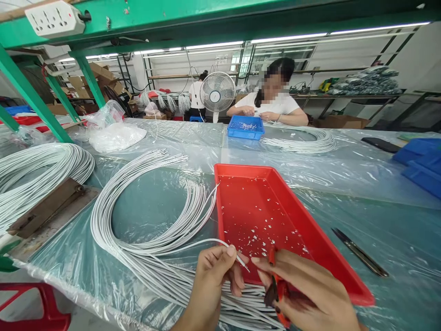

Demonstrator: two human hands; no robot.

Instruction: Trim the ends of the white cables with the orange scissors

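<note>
Between the thumb and fingers of my left hand (215, 271) is one white cable (206, 241), its thin stripped tip pointing down to the right over the red tray (292, 184). My right hand (306, 285) holds a red-handled tool (281, 294) just right of that tip, apart from it; its working end is partly hidden by the fingers. White scraps lie scattered in the tray. A large coil of white cables (106, 207) spreads left of the tray and passes beneath both hands.
Steel tweezers (360, 253) lie right of the tray. Another cable coil (77, 161) and a metal block (48, 207) are at the left. Across the table a person (272, 101) works behind a blue tray (245, 134). A green beam (206, 23) crosses overhead.
</note>
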